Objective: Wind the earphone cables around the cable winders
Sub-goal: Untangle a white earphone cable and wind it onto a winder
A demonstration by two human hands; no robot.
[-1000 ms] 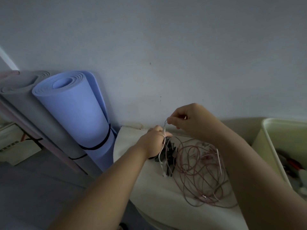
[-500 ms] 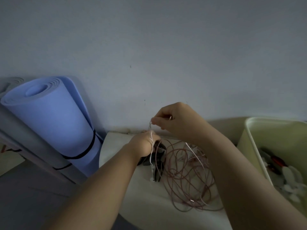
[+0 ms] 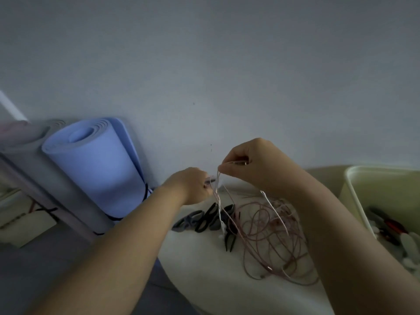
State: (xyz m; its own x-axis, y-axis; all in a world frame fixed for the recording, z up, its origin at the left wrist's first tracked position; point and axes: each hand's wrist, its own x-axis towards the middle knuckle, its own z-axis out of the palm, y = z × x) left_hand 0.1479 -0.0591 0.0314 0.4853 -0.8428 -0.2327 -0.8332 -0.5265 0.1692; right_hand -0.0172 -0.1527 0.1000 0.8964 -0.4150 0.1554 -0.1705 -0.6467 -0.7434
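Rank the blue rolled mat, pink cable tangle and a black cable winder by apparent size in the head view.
1. blue rolled mat, narrowly.
2. pink cable tangle, nearly as wide.
3. black cable winder, far smallest.

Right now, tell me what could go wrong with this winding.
The white cable, pinched by the right hand and left hand, trails across the pink cable tangle; pulling may snag and drag its loops. Its hanging end sits among the dark winders and might catch one.
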